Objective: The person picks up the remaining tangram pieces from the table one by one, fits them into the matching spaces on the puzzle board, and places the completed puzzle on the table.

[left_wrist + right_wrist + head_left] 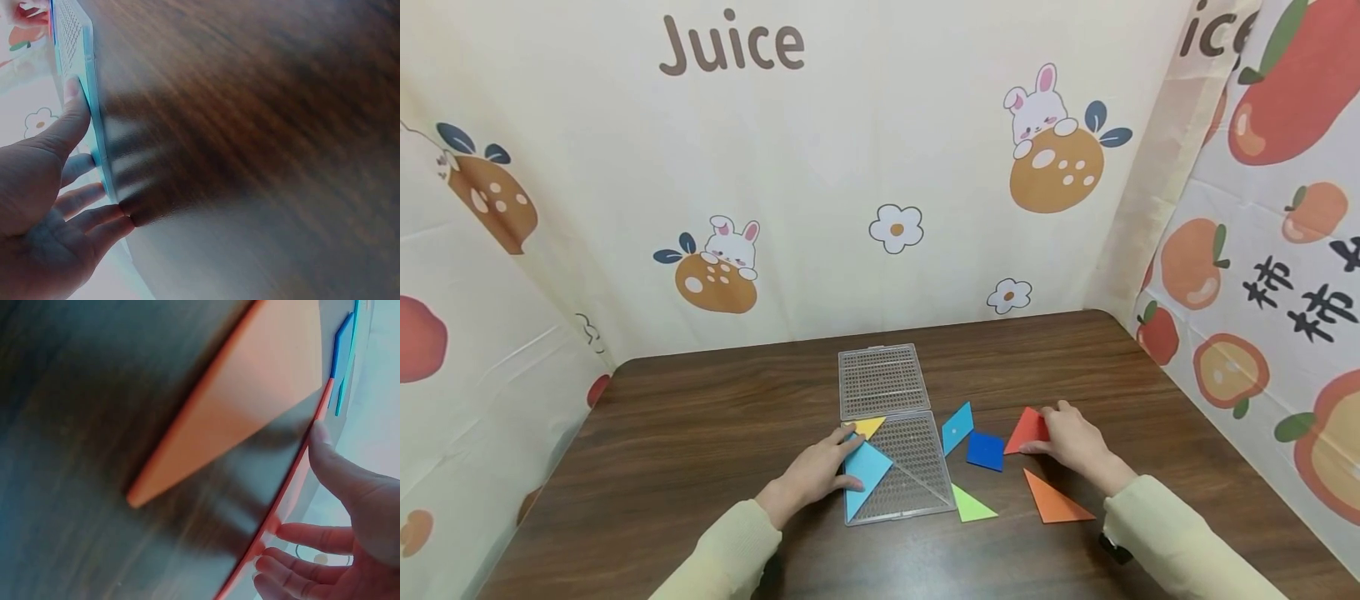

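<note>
My left hand [812, 472] rests on a light blue triangle [868, 473] lying over the left side of a clear tray [917, 510], thumb and fingers spread. A yellow triangle [871, 426] lies by its fingertips, partly covered. In the left wrist view the loosely extended fingers [81, 199] lie along the tray's edge. My right hand [1072, 442] touches a red triangle [1024, 431] flat on the table, hiding its right part. In the right wrist view the thumb and fingers [315, 536] lie apart along this red piece, with an orange triangle [244, 394] nearby.
A light blue parallelogram [957, 428] and a dark blue square [985, 451] lie between the tray and the red triangle. Nearer the front is a green triangle [972, 505]. The tray's mesh lid [883, 382] lies folded back towards the printed curtain [820, 167].
</note>
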`<state>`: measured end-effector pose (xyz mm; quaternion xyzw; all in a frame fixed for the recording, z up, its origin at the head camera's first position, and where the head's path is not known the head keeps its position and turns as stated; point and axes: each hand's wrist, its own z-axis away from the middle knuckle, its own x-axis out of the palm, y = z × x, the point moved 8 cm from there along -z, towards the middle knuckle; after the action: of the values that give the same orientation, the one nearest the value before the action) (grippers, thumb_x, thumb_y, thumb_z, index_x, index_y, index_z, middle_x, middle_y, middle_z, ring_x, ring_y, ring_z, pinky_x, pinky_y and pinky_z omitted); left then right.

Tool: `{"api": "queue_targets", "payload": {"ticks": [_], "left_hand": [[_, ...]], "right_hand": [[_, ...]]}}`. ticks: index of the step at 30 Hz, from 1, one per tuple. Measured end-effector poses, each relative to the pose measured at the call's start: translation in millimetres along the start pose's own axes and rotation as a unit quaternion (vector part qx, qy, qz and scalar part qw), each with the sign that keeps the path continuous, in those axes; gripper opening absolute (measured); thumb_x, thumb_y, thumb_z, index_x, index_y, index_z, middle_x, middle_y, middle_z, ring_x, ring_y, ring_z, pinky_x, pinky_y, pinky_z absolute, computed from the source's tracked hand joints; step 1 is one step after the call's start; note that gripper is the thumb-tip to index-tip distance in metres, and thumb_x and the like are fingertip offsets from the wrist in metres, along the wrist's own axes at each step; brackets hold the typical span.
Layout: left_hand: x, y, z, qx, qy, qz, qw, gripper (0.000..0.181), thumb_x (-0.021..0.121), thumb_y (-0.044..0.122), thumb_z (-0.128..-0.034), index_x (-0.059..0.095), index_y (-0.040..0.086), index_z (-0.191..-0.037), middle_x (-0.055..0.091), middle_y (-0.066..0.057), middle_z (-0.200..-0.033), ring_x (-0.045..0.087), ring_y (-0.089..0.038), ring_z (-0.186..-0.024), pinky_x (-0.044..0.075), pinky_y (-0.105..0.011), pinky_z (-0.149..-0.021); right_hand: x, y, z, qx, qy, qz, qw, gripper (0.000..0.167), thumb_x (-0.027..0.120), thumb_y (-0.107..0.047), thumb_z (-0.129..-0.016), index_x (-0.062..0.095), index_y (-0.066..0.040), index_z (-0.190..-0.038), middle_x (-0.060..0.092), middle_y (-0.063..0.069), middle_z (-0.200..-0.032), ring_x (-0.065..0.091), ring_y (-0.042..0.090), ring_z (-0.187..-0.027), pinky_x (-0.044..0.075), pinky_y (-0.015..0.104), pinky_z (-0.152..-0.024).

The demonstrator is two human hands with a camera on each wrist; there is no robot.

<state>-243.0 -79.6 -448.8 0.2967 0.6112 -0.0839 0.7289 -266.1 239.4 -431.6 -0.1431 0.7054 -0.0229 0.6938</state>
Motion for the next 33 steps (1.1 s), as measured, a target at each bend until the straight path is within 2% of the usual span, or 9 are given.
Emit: {"api": "queue_targets", "payload": {"ticks": [6,16,23,33], "left_hand": [[0.1,-0.2,-0.9,0.009,0.006,0.000,0.9999,0.068,0.065,0.038,-0.0743,0.046,0.002,-0.128,0.035,-0.020,-0.135,0.041,-0.035,-0.117,0.041,-0.044,-0.088],[0.8,-0.7,-0.7,0.007,0.005,0.001,1.0000,0.068,0.064,0.039,-0.0746,0.046,0.002,-0.128,0.033,-0.019,-0.136,0.041,-0.034,-0.117,0.041,-0.044,-0.087],[0.2,-0.6,-0.6,0.010,0.008,0.001,0.9999,0.067,0.064,0.038,-0.0745,0.046,0.002,-0.128,0.035,-0.019,-0.135,0.043,-0.034,-0.116,0.042,-0.043,-0.086],[1.1,-0.8,-0.3,0.011,0.013,0.002,0.9999,0.067,0.064,0.038,-0.0741,0.046,0.002,-0.128,0.035,-0.019,-0.135,0.043,-0.034,-0.116,0.042,-0.043,-0.086]], "right_hand": [[-6,4,-0.9,-0.003,0.002,-0.009,1.0000,0.068,0.078,-0.041,-0.060,0.056,0.011,-0.096,0.051,0.018,-0.080,0.049,0.028,-0.070,0.048,0.044,-0.057],[-3,16,-9.0,-0.001,-0.029,-0.072,0.9970,0.061,0.080,-0.036,-0.060,0.056,0.009,-0.094,0.054,0.017,-0.084,0.048,0.026,-0.073,0.047,0.042,-0.063],[0,22,-15.0,0.003,-0.051,-0.089,0.9947,0.063,0.081,-0.036,-0.058,0.054,0.009,-0.093,0.054,0.016,-0.082,0.047,0.025,-0.072,0.046,0.039,-0.064],[2,29,-19.2,0.021,-0.071,-0.116,0.9905,0.056,0.082,-0.032,-0.058,0.054,0.006,-0.088,0.051,0.010,-0.075,0.045,0.022,-0.068,0.041,0.033,-0.060]]}}
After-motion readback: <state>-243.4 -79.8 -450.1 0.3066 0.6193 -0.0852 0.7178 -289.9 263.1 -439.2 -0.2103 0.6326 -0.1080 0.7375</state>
